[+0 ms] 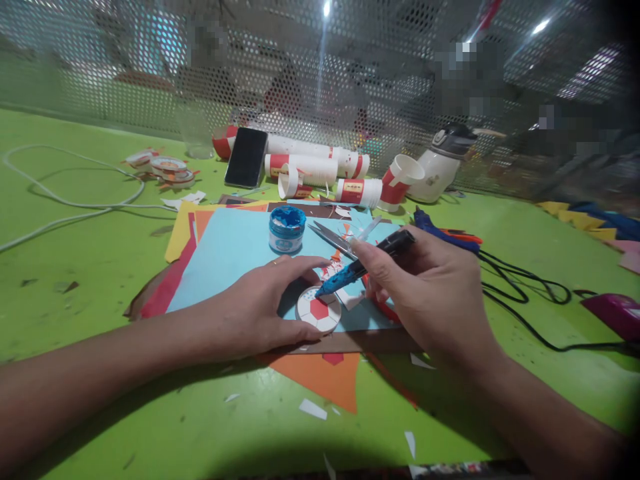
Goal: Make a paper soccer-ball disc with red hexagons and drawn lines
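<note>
My left hand (265, 300) steadies a small round white disc (305, 313) between thumb and fingers. The disc carries a red pentagon, thin dark lines and small blue dots near its far edge. In my right hand (425, 287) is a black marker pen (387, 248), its front end coated in blue paint. The painted tip touches or hovers just over the disc; I cannot tell which. Beyond my hands, an open jar of blue paint (287, 239) stands on light blue paper (230, 247). Scissors (330, 237) lie partly hidden behind my right hand.
Behind the paper lie stacked paper cups (305, 169), a phone (247, 158) and a white kettle-like bottle (437, 167). A glue gun (440, 230) with black cord is on the right, near a magenta object (615, 315). A white cable (75, 217) loops at left. Paper scraps (313, 408) litter the front.
</note>
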{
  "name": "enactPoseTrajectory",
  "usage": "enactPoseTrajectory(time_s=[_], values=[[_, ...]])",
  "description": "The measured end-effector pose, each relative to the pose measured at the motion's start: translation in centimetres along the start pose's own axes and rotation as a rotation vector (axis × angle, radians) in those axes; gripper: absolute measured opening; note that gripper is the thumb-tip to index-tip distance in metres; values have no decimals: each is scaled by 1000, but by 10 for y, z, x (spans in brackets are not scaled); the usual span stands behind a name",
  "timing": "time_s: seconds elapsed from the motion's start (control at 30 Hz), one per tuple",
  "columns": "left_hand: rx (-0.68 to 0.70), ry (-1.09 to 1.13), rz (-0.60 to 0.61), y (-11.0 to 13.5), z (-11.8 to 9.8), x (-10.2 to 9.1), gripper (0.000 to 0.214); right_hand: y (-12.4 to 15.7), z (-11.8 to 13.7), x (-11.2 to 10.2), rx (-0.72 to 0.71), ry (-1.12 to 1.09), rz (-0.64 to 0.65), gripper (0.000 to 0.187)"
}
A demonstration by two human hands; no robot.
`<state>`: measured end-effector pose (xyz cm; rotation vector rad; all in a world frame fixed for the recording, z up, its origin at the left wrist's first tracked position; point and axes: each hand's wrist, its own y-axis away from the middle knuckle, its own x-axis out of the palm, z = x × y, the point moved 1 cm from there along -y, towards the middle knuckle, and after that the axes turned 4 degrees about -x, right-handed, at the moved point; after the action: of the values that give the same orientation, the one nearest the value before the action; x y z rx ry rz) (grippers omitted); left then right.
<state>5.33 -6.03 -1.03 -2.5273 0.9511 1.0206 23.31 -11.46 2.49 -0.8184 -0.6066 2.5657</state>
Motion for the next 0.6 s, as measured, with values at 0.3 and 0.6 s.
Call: enactPoseTrajectory(time_s=[0.3,0.6], values=[[-5,-5,5,2,2,-1,74,-6,5,-17,-42,-123,-217,34],[-23,-39,-46,3,1,1,81,-9,-5,-16,-76,-332,-185,10]])
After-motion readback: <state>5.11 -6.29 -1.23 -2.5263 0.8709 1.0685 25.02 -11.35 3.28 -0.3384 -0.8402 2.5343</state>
